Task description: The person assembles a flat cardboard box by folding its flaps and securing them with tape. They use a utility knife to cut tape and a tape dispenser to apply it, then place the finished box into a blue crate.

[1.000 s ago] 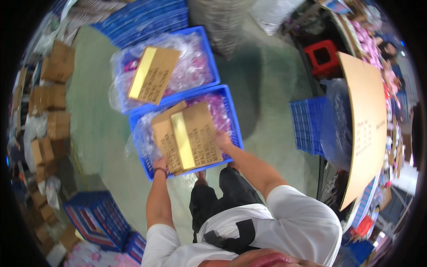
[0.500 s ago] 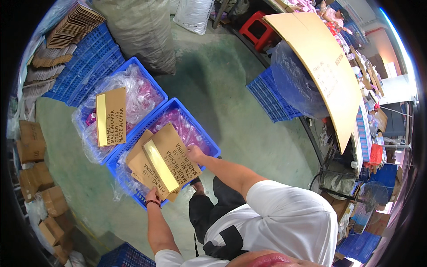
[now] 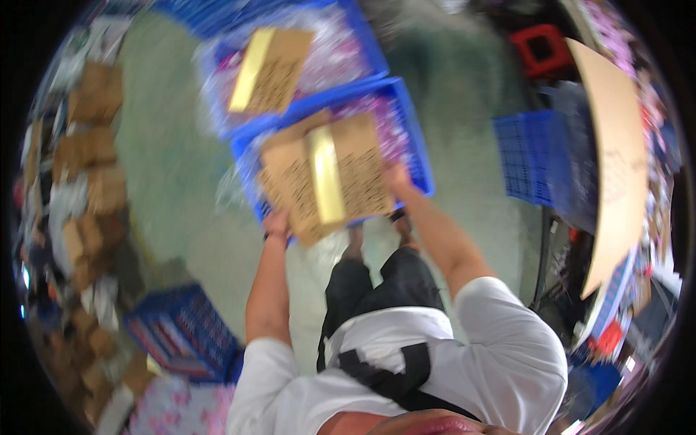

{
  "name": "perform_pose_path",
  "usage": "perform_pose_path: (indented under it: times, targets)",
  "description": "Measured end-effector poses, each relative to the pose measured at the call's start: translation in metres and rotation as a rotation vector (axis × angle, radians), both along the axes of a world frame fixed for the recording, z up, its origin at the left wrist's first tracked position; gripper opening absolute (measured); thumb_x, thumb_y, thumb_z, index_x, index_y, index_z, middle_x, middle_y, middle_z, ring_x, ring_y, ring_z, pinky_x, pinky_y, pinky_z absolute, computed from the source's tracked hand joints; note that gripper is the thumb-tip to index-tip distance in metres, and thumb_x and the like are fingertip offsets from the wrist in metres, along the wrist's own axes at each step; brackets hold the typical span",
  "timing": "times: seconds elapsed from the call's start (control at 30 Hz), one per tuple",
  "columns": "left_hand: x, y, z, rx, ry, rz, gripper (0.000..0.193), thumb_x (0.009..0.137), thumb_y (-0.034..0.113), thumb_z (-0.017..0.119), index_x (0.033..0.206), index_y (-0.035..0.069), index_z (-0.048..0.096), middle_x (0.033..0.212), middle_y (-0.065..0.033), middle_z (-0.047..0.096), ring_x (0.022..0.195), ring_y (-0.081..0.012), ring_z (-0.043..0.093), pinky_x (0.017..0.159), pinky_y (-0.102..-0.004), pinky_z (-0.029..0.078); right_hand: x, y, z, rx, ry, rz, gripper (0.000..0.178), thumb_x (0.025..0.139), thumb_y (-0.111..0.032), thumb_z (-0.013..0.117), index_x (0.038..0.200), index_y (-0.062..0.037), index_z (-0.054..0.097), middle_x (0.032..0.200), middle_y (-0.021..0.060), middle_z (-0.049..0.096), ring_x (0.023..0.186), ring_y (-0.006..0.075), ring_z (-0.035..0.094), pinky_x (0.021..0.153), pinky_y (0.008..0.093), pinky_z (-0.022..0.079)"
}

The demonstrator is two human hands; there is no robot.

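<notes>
Several overlapping flattened cardboard boxes [image 3: 362,168], brown with dark print and a shiny yellow tape strip, lie over the nearer blue plastic crate [image 3: 417,148]. Closed at their lower left edge is my left hand [image 3: 276,221], beside the crate's corner. My right hand [image 3: 396,176] grips their right edge near the crate's rim; motion blur softens its fingers. Pink goods in clear plastic [image 3: 391,123] show past the cardboard. Against its far side stands another blue crate [image 3: 370,36] filled with plastic-wrapped goods, with one more flattened box [image 3: 283,69] on top.
Brown cartons [image 3: 94,156] line the left side. A dark blue crate stack [image 3: 185,326] stands at lower left. On the right are a blue crate [image 3: 523,156], a red stool [image 3: 540,51] and a large cardboard panel [image 3: 616,159] beside a cluttered workbench.
The view has turned, so the crates now appear higher and straighter ahead. Both hands stay at the cardboard's edges. The dark blue crate stack has come further into view.
</notes>
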State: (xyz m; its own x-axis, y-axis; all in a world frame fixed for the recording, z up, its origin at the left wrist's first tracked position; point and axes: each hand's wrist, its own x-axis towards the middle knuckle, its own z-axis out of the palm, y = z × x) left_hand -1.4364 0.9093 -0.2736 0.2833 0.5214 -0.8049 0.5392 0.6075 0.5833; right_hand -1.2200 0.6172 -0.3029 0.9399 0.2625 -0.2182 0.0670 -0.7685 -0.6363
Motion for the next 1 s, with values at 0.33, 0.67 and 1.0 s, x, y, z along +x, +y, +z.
perform_pose_path:
  times: [0.33,0.67,1.0]
  targets:
    - [-0.017,0.022,0.095,0.422,0.298,-0.382,0.021,0.082,0.016,0.059,0.09,-0.002,0.065,0.073,-0.009,0.064,0.061,-0.0164,0.06,0.053,-0.0314,0.049,0.025,0.002,0.028,0.186,0.507,-0.273,0.031,0.081,-0.01,0.057,0.111,-0.0022,0.061,0.093,0.0159,0.067,0.081,0.0216,0.065,0.07,0.0338,0.051]
    - [-0.062,0.101,0.213,0.643,0.043,-0.515,0.016,0.086,0.009,0.06,0.095,-0.001,0.065,0.084,-0.0038,0.066,0.073,-0.0098,0.059,0.068,-0.0244,0.048,0.021,0.02,0.054,-0.189,0.364,-0.06,0.057,0.079,-0.028,0.06,0.125,0.0035,0.047,0.117,0.0255,0.057,0.11,0.0354,0.056,0.091,0.0385,0.044]
    - [0.042,0.092,0.26,0.373,-0.44,-0.454,0.01,0.089,0.007,0.058,0.094,0.0,0.062,0.086,-0.0035,0.065,0.076,-0.0103,0.059,0.071,-0.0258,0.049,0.007,0.075,0.192,0.729,0.731,-0.03,0.071,0.088,-0.05,0.053,0.135,0.0018,0.039,0.127,0.0167,0.052,0.118,0.0244,0.049,0.094,0.0361,0.04]
